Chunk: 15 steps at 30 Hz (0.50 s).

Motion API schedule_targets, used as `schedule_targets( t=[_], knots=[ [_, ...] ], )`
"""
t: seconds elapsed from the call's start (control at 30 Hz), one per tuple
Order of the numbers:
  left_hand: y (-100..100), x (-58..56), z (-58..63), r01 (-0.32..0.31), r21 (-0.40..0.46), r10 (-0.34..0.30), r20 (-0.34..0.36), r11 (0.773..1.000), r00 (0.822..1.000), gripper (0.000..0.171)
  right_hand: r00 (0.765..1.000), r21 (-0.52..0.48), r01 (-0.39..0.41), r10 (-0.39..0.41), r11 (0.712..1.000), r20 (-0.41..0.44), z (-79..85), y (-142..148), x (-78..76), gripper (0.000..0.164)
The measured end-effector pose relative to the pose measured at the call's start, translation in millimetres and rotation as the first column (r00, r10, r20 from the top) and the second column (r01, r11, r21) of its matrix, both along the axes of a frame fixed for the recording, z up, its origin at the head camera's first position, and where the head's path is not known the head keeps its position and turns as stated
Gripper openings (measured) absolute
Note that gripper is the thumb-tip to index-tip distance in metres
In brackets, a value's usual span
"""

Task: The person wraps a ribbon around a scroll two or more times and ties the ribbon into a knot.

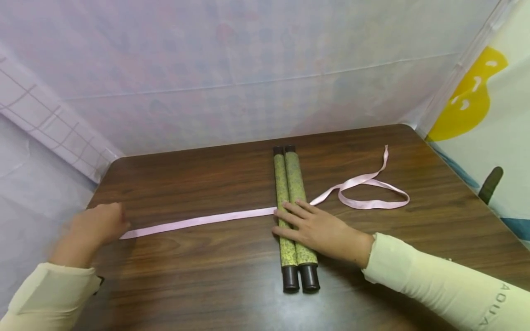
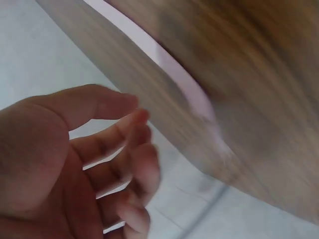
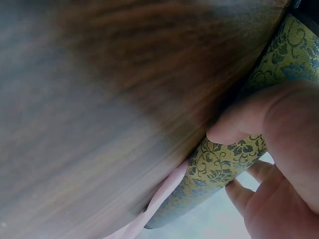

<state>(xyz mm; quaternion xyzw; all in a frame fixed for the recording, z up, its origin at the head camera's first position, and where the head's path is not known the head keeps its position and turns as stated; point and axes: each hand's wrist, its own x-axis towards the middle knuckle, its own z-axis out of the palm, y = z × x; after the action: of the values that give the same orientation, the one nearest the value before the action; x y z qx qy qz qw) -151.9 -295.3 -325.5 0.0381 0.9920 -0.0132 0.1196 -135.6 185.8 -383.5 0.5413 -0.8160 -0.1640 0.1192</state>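
Two scrolls lie side by side on the table, covered in yellow-green cloth with a dark floral pattern and ending in dark knobs. Across them rests my right hand, fingers spread over the top. In the right wrist view its thumb lies against the patterned cloth. A pink ribbon passes beneath the scrolls, stretching straight to the left. By its left end is my left hand, blurred. Seen from the left wrist, that hand's fingers are loosely bent with nothing between them, apart from the ribbon.
The ribbon's other part lies in a loose loop right of the scrolls. The brown wood-grain table has rounded back corners. A pale cloth backdrop stands behind it, and a white sheet with a yellow figure hangs at the right.
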Motion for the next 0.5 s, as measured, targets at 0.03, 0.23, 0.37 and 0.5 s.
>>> schedule_targets(
  t=[0.03, 0.23, 0.37, 0.5],
  knots=[
    [9, -1.4, 0.4, 0.002, 0.002, -0.002, -0.024, 1.000, 1.000, 0.018, 1.000, 0.002, 0.001, -0.001, 1.000, 0.003, 0.8, 0, 0.1, 0.082],
    [75, -13.8, -1.1, 0.090, 0.048, -0.082, -0.140, 0.995, 0.987, 0.023, 1.000, 0.015, 0.006, -0.006, 1.000, 0.006, 3.0, -1, 0.1, 0.081],
    [126, -23.1, -7.1, 0.169, 0.077, -0.154, -0.175, 0.983, 0.973, 0.020, 1.000, 0.031, 0.012, -0.012, 0.999, 0.005, 2.9, -2, -0.1, 0.081],
    [176, -29.5, -12.4, 0.243, 0.095, -0.223, -0.188, 0.965, 0.957, 0.017, 1.000, 0.047, 0.020, -0.020, 0.999, 0.003, 2.7, -2, 0.8, 0.081]
  ],
)
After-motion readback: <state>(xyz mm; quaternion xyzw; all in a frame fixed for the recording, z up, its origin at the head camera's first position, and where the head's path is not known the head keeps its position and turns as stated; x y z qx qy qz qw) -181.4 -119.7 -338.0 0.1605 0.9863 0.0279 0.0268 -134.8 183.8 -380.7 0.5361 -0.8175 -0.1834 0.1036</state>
